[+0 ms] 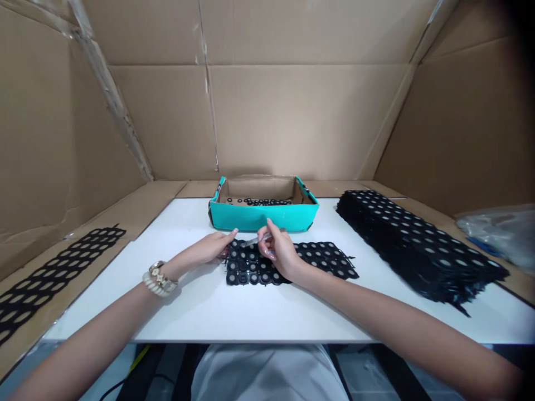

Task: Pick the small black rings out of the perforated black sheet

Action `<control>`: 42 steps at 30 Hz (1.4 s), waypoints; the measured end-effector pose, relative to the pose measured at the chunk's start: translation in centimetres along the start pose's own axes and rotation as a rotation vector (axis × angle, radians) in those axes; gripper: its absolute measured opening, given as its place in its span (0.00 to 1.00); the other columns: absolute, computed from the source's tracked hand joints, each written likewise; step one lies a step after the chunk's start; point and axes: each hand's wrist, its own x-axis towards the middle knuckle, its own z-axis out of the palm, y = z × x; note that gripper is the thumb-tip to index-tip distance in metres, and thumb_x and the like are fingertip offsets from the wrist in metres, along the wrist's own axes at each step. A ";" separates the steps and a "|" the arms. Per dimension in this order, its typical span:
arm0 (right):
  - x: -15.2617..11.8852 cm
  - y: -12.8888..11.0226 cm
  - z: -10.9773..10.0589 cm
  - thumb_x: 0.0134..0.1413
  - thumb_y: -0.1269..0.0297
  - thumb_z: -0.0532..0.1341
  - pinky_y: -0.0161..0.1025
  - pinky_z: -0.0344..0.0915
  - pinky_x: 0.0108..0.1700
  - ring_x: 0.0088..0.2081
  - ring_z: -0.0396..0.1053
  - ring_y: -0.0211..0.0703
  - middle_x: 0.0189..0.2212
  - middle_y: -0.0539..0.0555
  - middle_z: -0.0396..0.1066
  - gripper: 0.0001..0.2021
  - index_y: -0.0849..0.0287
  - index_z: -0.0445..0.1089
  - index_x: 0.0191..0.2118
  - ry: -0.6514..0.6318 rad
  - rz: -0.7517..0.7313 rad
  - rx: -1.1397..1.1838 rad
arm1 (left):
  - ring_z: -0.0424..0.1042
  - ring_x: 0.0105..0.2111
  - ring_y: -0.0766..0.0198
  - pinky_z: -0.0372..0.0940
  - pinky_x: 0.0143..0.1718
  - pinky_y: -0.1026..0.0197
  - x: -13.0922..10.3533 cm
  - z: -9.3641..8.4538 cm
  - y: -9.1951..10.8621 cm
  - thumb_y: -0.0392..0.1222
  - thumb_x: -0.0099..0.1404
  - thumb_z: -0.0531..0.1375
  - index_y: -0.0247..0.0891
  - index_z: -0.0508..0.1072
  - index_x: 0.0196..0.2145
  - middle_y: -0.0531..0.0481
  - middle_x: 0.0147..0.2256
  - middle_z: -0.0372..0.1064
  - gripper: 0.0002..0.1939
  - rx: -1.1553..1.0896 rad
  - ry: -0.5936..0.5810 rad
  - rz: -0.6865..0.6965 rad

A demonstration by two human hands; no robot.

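Note:
A black rubber sheet with rows of round rings (pixel 326 257) lies on the white table in front of me. My left hand (pixel 215 247) pinches the sheet's upper left corner between thumb and fingers. Closed around a thin, pale, pointed tool (pixel 252 241), my right hand (pixel 277 249) is over the middle of the sheet. The tool's tip reaches the rings near the upper left of the sheet. My right hand and forearm cover part of the sheet.
Behind the sheet stands a teal cardboard box (pixel 264 216) with small black rings inside. A thick stack of black sheets (pixel 412 245) is at the right, beside a clear plastic bag (pixel 501 234). One perforated black sheet (pixel 62 268) lies at the left. Cardboard walls (pixel 309 117) surround the table (pixel 192 320).

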 end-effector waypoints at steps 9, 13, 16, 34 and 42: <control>-0.5 0.6 -0.2 0.52 0.45 0.58 0.30 0.45 0.15 0.14 0.52 0.31 0.12 0.45 0.56 0.22 0.59 0.60 0.22 -0.036 -0.024 -0.122 | 0.54 0.19 0.66 0.48 0.23 0.63 -0.8 0.8 0.2 0.69 0.60 0.47 0.37 0.58 0.19 0.54 0.17 0.55 0.31 0.207 0.079 0.145; -0.5 0.9 0.0 0.55 0.44 0.55 0.30 0.52 0.18 0.16 0.56 0.32 0.14 0.47 0.59 0.23 0.60 0.61 0.23 -0.084 -0.034 -0.243 | 0.54 0.22 0.65 0.48 0.25 0.63 -1.1 1.1 -0.6 0.64 0.64 0.45 0.36 0.61 0.21 0.53 0.19 0.56 0.29 0.205 0.144 0.229; -0.5 0.9 0.0 0.55 0.43 0.55 0.30 0.54 0.18 0.18 0.58 0.33 0.15 0.47 0.60 0.23 0.59 0.61 0.24 -0.126 -0.041 -0.233 | 0.56 0.24 0.64 0.50 0.27 0.62 -1.1 1.3 -1.0 0.61 0.65 0.44 0.35 0.62 0.22 0.52 0.21 0.58 0.28 0.200 0.175 0.267; -1.2 1.4 0.8 0.66 0.55 0.45 0.37 0.51 0.32 0.26 0.54 0.37 0.22 0.47 0.56 0.18 0.57 0.53 0.26 -0.177 -0.286 -0.833 | 0.56 0.23 0.66 0.48 0.27 0.62 -1.2 2.3 -1.2 0.56 0.68 0.44 0.36 0.59 0.20 0.54 0.19 0.56 0.26 0.264 0.242 0.341; -0.9 1.0 0.1 0.65 0.49 0.45 0.37 0.57 0.34 0.26 0.61 0.38 0.22 0.48 0.62 0.21 0.57 0.56 0.26 -0.176 -0.284 -0.682 | 0.62 0.27 0.63 0.54 0.30 0.63 -2.4 1.5 0.7 0.59 0.68 0.42 0.35 0.69 0.25 0.50 0.24 0.67 0.30 0.244 0.208 0.417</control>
